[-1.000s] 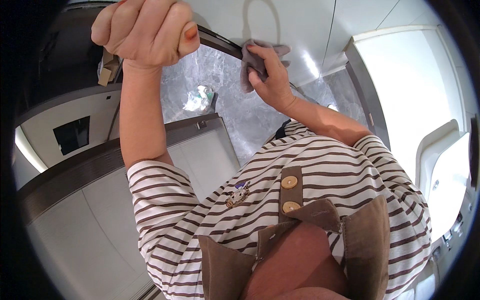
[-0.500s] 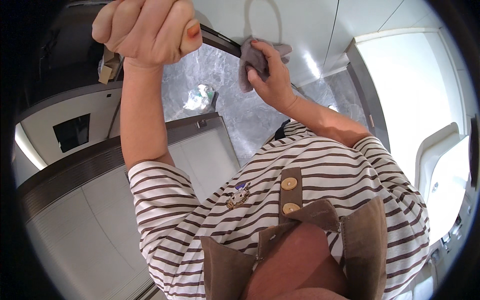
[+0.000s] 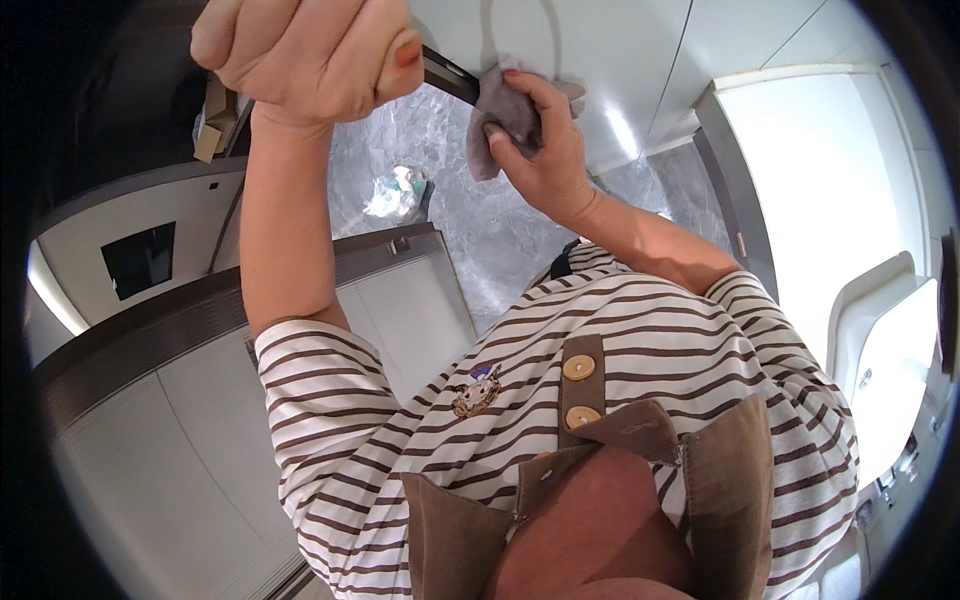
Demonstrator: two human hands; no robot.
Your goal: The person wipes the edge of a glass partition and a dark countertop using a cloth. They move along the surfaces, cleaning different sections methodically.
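Grey cloth (image 3: 505, 110): head view, at the dark rail's (image 3: 450, 80) visible right end. My right hand (image 3: 555, 155) pinches it; my left hand (image 3: 310, 55) is fisted, on what I cannot tell. Step appears to be wiping; next stroke calls for firm contact.

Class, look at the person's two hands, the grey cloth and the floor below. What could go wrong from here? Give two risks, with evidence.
1. The right hand pinches a bunched grey cloth where it meets a narrow dark rail; if the cloth slips, the hand might scrape the rail's edge.
2. A crumpled, whitish plastic bundle lies on the grey marbled floor; a foot could perhaps catch on it if the person steps that way.
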